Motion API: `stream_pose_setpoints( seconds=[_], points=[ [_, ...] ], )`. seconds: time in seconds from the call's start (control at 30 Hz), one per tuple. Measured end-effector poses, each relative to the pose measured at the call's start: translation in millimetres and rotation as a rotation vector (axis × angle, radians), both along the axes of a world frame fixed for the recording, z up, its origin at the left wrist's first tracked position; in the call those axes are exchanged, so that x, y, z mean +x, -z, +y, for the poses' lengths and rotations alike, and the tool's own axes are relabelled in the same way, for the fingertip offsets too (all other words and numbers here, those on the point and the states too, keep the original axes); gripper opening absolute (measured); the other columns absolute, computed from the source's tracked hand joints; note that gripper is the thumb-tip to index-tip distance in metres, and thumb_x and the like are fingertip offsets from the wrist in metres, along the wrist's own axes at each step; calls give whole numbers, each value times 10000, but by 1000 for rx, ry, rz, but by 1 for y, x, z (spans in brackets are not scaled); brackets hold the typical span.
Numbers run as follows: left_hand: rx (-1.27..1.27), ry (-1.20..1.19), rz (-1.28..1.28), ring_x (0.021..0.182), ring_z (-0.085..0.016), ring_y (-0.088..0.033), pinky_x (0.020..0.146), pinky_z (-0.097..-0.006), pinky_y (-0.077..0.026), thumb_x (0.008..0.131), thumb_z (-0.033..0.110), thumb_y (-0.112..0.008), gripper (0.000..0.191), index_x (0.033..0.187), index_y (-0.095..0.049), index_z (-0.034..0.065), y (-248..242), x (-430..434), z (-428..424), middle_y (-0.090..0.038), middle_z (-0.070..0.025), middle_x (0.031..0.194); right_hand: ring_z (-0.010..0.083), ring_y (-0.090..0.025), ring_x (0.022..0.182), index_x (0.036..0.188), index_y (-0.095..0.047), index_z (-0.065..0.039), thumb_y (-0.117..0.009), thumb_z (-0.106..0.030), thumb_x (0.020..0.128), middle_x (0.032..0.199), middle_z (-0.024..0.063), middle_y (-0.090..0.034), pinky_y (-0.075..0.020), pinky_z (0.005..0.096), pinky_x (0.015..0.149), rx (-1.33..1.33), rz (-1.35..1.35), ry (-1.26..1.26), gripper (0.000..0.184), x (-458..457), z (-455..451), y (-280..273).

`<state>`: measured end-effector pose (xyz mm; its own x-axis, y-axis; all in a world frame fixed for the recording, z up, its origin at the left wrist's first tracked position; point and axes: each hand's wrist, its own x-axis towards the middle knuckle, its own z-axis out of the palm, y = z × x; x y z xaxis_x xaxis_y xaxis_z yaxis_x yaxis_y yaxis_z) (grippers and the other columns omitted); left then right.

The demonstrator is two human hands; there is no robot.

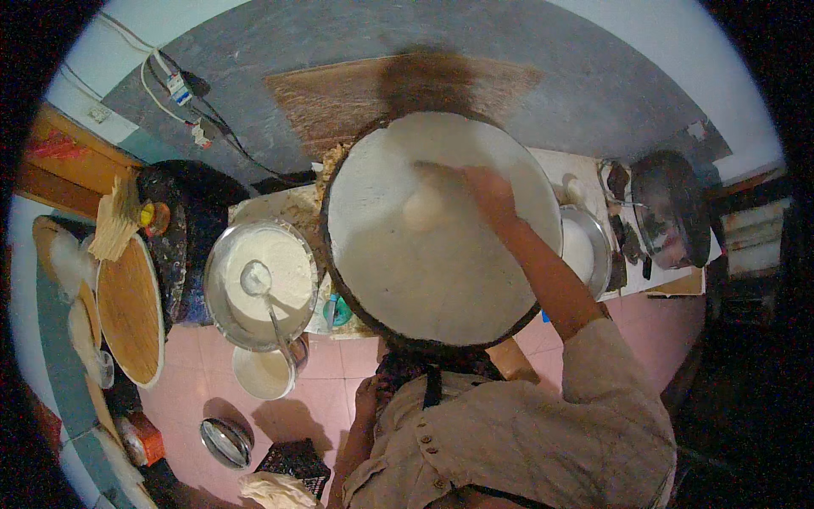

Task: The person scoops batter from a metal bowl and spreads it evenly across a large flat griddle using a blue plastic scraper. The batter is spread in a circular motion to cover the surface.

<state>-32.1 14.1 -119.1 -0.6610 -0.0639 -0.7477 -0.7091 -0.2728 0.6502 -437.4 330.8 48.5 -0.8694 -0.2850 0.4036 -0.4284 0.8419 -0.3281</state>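
Observation:
My right hand [491, 188], blurred by motion, is over a large round griddle [439, 299] with a dark rim. A thin pale layer coats most of its surface. Close to the fingers is a dark, narrow streak, possibly a scraper. Below the streak is a blurred, rounded pale lump [422, 209], perhaps dough. Whether the fingers grip either one is unclear. My left arm [360, 407] hangs beside my body, and its hand is hidden from sight.
Left of the griddle, a metal bowl [219, 312] holds white powder and a ladle [270, 305], above a bucket [264, 375]. Rightward are another bowl [601, 254] and a dark round container [671, 210]. A round wooden board [130, 312] leans left. Cables [222, 130] hang on the wall.

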Motion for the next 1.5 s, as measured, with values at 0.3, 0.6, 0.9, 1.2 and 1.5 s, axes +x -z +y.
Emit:
stream_pose_setpoints(
  seconds=[0.3,0.6,0.9,1.2,1.5],
  points=[
    [17,53,-11,650,-163,-616,571,-287,-518,932,303,-547,319,1123,-556,46,-11,-26,2,-632,-76,883,338,-617,885,1088,-595,-82,-571,-277,875,956,132,-647,-482,418,781,-191,-469,-1,290,58,-7,-31],
    [149,-63,-82,633,-157,-610,538,-284,-512,923,317,-550,320,1108,-562,57,-8,-25,-6,-627,-70,888,232,-597,772,961,-591,4,-633,-242,849,866,137,-639,-460,345,733,-571,-392,415,274,102,-23,2],
    [123,-106,-152,623,-173,-618,538,-289,-502,914,313,-555,321,1117,-563,64,-12,-9,-13,-628,-81,884,365,-625,813,1028,-606,-8,-656,-215,797,907,206,-642,-496,399,707,-642,-549,68,314,93,-276,22],
    [62,-275,-147,718,-171,-617,562,-284,-493,910,317,-553,371,1183,-542,65,-15,44,-26,-638,-102,946,357,-630,725,1037,-565,-99,-555,-150,852,818,164,-635,-475,463,591,-119,-122,-307,192,37,-324,-9],
    [27,-298,-107,668,-166,-609,558,-300,-492,915,321,-547,364,1171,-544,63,-10,43,-25,-643,-112,941,262,-657,817,1091,-592,-124,-534,-118,845,966,91,-656,-541,371,644,93,77,-192,253,23,-102,-39]
  ],
)
